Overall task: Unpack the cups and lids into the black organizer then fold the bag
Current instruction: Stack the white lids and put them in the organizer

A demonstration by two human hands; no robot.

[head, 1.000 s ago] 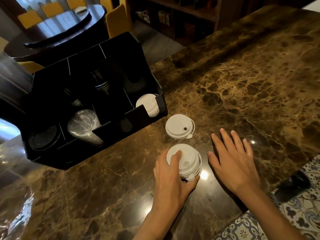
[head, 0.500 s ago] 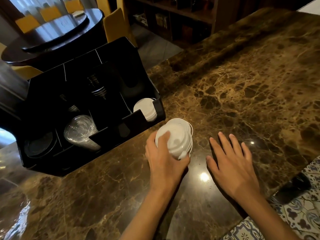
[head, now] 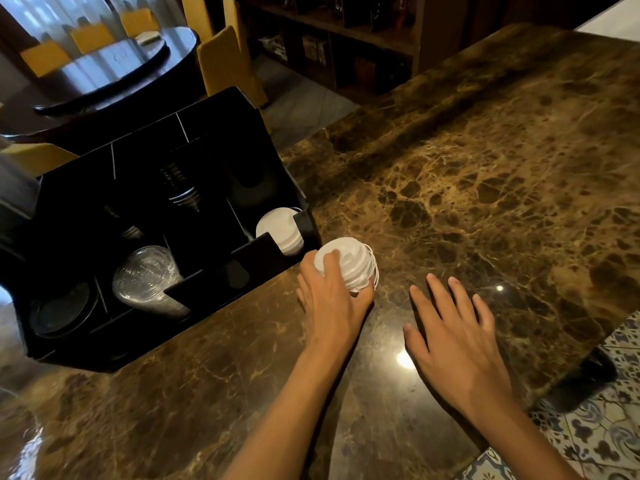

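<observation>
Most unpacking looks done: your left hand (head: 332, 299) is gripping white lids (head: 349, 268) just beside the black organizer (head: 194, 296) (lids and cups already inside); your right hand (head: 453, 337) is lying flat, holding nothing. Bag unseen, folding remains.

A café or home bar beside a dining room.

A polished brown marble counter (head: 485, 161) carries a black organizer (head: 104, 341) stocked with clear cups (head: 145, 282) and white lids (head: 280, 230). Behind it stand a round dark dining table (head: 114, 71) with yellow chairs (head: 221, 60), a dark wooden bookshelf (head: 346, 39) and curtained windows. Patterned tiles (head: 595, 438) cover the floor.
</observation>
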